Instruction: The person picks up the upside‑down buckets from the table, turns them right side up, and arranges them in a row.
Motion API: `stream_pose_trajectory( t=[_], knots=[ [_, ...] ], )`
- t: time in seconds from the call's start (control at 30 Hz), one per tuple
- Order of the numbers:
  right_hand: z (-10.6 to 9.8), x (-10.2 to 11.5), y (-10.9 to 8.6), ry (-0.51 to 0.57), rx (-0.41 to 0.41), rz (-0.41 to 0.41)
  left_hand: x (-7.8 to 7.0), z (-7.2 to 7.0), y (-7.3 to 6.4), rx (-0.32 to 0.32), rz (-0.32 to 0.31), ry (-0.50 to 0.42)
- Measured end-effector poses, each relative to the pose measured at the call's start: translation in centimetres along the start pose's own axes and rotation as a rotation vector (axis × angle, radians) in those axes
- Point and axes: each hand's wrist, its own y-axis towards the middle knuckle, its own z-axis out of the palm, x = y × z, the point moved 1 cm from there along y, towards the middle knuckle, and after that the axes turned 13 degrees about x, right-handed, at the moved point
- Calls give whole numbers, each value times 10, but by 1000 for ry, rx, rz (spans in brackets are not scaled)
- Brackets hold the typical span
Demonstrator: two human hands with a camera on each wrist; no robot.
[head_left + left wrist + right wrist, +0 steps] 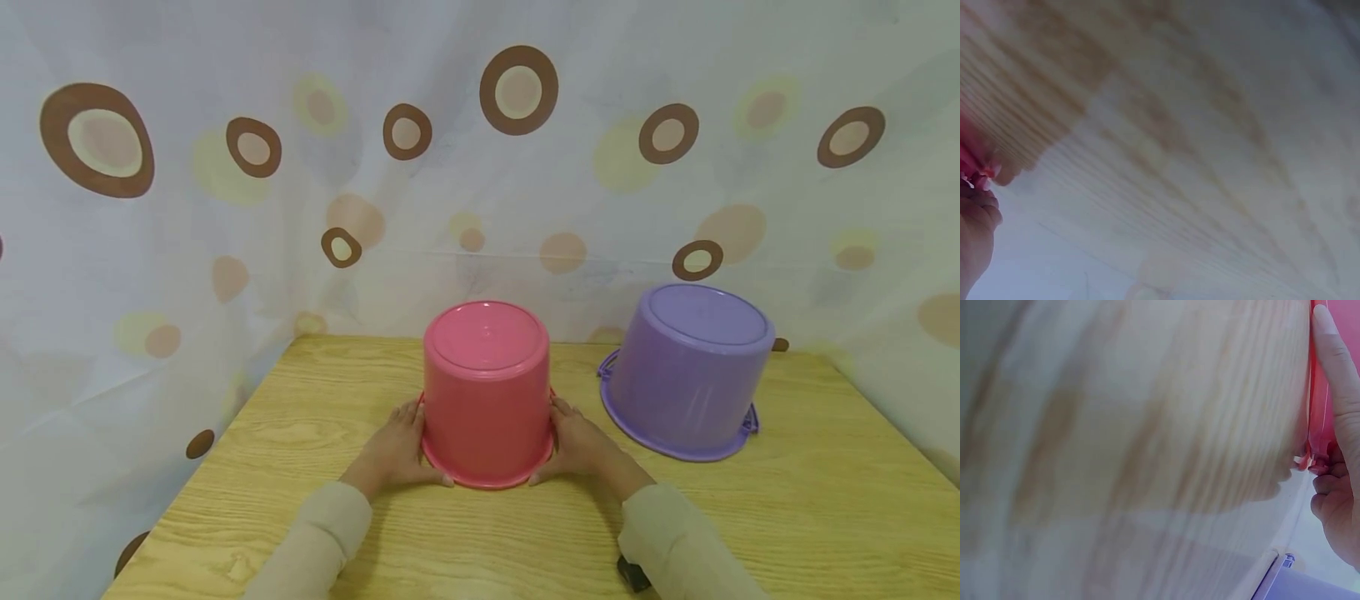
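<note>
A pink bucket [487,417] stands upside down on the wooden table, its base facing up and its rim on the tabletop. My left hand [401,448] grips the rim on the left side, thumb toward the front. On the opposite side my right hand [579,443] grips it the same way. In the right wrist view, the thumb [1338,369] lies along the pink rim [1319,406] and the other fingers curl near the handle joint. Only part of the left hand [977,228] shows at the edge of the left wrist view.
To the right, a purple bucket [686,383] with side handles also sits upside down. A small black object [633,573] lies partly under the right sleeve. The wooden table [300,433] meets a hanging cloth [450,192] with round patterns at its back and left.
</note>
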Motion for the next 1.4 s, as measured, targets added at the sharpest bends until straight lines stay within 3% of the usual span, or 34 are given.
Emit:
stream_pose_trajectory(
  t=[0.53, 0.9, 1.4],
  knots=[
    [-7, 5, -4, 12, -33, 34, 6, -5, -1, -16, -19, -145],
    [-9, 3, -6, -44, -66, 29, 8, -11, -3, -17, -13, -263],
    [-15, 8, -11, 25, -127, -16, 5, -18, -8, -51, 11, -360]
  ],
)
